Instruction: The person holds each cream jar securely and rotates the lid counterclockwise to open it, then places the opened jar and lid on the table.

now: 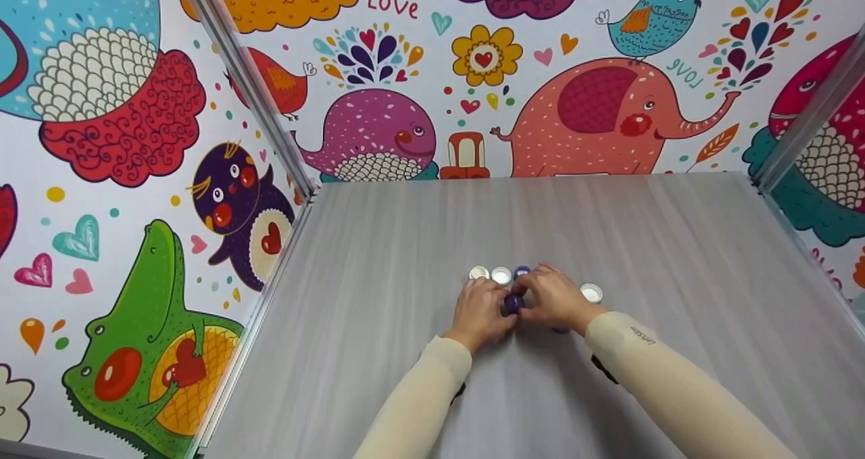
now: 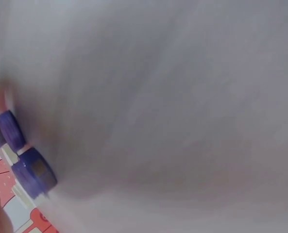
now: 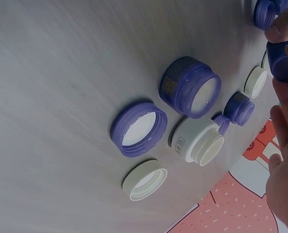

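Between my two hands in the head view is a small dark purple jar (image 1: 512,303). My left hand (image 1: 481,313) grips it from the left, and my right hand (image 1: 554,298) has its fingers bent round the other side. From the right wrist view, the purple jar (image 3: 282,62) shows between the fingers of both hands, partly covered by them; I cannot tell whether it has a lid on. Just beyond the hands stand two white round pieces, one a white cap (image 1: 501,276), beside a purple one (image 1: 522,272).
Right of the hands lies a white piece (image 1: 590,293). The right wrist view shows an open purple jar (image 3: 192,87), a purple lid (image 3: 139,129), an open white jar (image 3: 199,141), a white lid (image 3: 144,180) and a smaller purple jar (image 3: 239,108). Patterned panels border the grey table (image 1: 378,243).
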`<action>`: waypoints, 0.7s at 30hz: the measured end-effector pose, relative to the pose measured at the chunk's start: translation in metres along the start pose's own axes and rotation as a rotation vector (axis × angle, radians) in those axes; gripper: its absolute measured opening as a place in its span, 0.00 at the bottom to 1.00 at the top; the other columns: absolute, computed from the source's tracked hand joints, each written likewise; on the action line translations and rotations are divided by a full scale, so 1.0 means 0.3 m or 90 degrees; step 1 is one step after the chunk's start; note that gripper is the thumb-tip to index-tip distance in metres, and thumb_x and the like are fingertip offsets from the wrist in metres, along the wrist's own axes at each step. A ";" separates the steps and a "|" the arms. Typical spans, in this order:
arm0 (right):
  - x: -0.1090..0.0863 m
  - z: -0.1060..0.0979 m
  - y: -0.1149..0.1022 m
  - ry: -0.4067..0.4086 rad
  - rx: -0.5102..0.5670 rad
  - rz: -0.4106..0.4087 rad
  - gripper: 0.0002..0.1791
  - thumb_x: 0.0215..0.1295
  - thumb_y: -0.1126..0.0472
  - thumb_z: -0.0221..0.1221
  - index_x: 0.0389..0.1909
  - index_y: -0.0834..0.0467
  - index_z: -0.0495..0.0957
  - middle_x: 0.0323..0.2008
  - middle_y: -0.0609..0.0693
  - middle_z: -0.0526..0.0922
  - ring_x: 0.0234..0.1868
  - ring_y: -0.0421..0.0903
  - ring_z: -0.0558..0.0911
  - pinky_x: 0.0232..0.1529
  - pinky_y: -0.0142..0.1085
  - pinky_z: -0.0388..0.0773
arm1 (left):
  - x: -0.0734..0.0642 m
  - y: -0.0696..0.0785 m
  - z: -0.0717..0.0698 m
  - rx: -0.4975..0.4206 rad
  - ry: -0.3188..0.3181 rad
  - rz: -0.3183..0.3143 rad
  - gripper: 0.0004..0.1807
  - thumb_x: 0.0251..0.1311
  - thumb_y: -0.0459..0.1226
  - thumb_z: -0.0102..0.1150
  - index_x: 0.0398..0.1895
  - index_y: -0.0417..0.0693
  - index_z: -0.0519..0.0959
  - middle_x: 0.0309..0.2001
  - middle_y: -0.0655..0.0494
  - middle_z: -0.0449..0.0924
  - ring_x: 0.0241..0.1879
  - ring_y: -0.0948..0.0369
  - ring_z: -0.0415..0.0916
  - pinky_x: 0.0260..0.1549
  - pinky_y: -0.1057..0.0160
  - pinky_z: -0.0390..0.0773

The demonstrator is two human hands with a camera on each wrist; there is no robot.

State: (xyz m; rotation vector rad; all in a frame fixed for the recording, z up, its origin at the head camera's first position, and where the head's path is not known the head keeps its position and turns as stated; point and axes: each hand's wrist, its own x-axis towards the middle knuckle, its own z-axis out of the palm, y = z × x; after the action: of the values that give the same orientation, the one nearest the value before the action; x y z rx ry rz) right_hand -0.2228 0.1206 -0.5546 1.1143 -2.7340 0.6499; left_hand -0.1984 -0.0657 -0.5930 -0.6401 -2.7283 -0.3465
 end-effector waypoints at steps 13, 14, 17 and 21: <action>0.001 0.000 -0.018 0.021 -0.021 0.095 0.11 0.64 0.54 0.63 0.35 0.59 0.85 0.33 0.50 0.86 0.44 0.56 0.82 0.66 0.59 0.59 | 0.000 0.007 -0.007 0.007 0.033 0.006 0.18 0.44 0.52 0.73 0.36 0.54 0.87 0.36 0.63 0.81 0.40 0.60 0.75 0.44 0.60 0.69; 0.001 0.000 -0.018 0.018 -0.027 0.101 0.12 0.65 0.53 0.63 0.35 0.59 0.85 0.33 0.50 0.86 0.45 0.56 0.82 0.66 0.59 0.58 | 0.000 0.008 -0.008 0.010 0.037 0.008 0.18 0.44 0.53 0.73 0.36 0.54 0.87 0.35 0.64 0.81 0.40 0.60 0.75 0.44 0.61 0.69; 0.001 0.000 -0.018 0.008 -0.036 0.107 0.13 0.66 0.52 0.62 0.34 0.59 0.85 0.32 0.50 0.86 0.45 0.57 0.82 0.66 0.60 0.58 | 0.001 0.009 -0.009 0.012 0.034 0.004 0.18 0.44 0.53 0.73 0.36 0.54 0.87 0.35 0.63 0.80 0.39 0.60 0.75 0.44 0.61 0.69; 0.004 0.004 -0.016 0.008 -0.030 0.103 0.12 0.64 0.52 0.63 0.34 0.58 0.85 0.31 0.48 0.86 0.43 0.55 0.83 0.66 0.60 0.58 | 0.003 0.005 -0.008 0.009 0.027 0.003 0.19 0.44 0.53 0.73 0.37 0.54 0.87 0.36 0.63 0.81 0.40 0.60 0.75 0.45 0.60 0.69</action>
State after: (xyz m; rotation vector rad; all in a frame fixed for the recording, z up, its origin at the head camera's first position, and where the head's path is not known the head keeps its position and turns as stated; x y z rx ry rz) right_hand -0.2204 0.1164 -0.5536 0.8836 -2.8338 0.6068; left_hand -0.1979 -0.0646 -0.5904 -0.6282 -2.6857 -0.3357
